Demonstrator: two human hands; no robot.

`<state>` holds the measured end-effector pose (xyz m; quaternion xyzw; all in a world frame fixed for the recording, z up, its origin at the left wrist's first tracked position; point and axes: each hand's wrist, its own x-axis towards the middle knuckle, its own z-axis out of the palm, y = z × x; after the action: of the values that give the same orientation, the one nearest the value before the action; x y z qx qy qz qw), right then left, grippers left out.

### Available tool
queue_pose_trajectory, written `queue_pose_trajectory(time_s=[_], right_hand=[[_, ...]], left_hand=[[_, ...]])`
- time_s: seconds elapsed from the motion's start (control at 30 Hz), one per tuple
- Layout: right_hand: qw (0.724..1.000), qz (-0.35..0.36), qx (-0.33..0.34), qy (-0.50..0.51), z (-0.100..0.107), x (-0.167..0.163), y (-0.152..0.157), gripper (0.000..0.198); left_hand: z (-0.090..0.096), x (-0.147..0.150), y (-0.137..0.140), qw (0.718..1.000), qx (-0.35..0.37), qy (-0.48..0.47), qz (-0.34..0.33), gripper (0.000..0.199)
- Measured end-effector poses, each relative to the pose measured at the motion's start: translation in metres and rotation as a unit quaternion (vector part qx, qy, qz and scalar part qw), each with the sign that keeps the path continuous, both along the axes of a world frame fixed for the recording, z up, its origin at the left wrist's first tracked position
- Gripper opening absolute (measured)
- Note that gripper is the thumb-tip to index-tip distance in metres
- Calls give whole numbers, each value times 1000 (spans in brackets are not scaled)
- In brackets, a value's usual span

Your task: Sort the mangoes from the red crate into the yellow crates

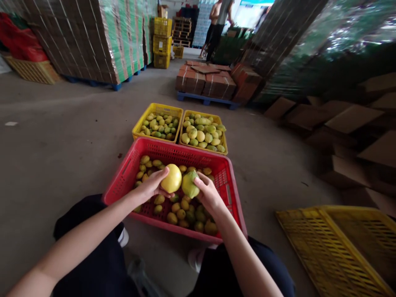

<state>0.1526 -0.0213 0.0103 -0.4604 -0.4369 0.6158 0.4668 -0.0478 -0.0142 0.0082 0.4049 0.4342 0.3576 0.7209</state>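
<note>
My left hand [154, 184] is closed round a smooth yellow lemon [172, 179], thumb on top and fingers beneath. Beside it, my right hand [208, 190] grips a greener lemon [189, 185] between thumb and fingers. The two fruits are held close together above a red plastic crate [232, 187]. Inside that crate lie several smaller yellow and greenish lemons [182, 214], partly hidden by my hands and wrists. Just beyond stand two yellow crates, the left one [135, 131] with yellow and green lemons, the right one [225, 144] with larger ones.
On the right lies a yellow slatted crate [324, 243], near a heap of open cardboard boxes [328, 115]. Ahead, flat cartons [206, 82] rest on a blue pallet [207, 99]. Wrapped stacks [123, 41] rise at the left. People [218, 24] stand far back.
</note>
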Motion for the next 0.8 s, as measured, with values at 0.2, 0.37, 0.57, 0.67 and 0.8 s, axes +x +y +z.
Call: queue_pose_trajectory(time_s=[0.2,0.37,0.57,0.67,0.8], right_hand=[[976,24,-197,87,-2,-6,3,38],[985,-13,-155,79,3,-9,-3,37],[992,-104,-62,-39,-9,-17,-4,39],[990,-129,-38,-46,-29,-28,6,44],[991,-127,27,-38,-49,-44,13,47]], left_hand=[[-9,9,3,976,-214,-52,6,62],[-5,14,5,967,-215,-120,64,47],[2,21,8,937,-216,-231,148,35],[-1,31,9,926,-210,-257,179,26],[-11,49,11,920,-190,-274,206,21]])
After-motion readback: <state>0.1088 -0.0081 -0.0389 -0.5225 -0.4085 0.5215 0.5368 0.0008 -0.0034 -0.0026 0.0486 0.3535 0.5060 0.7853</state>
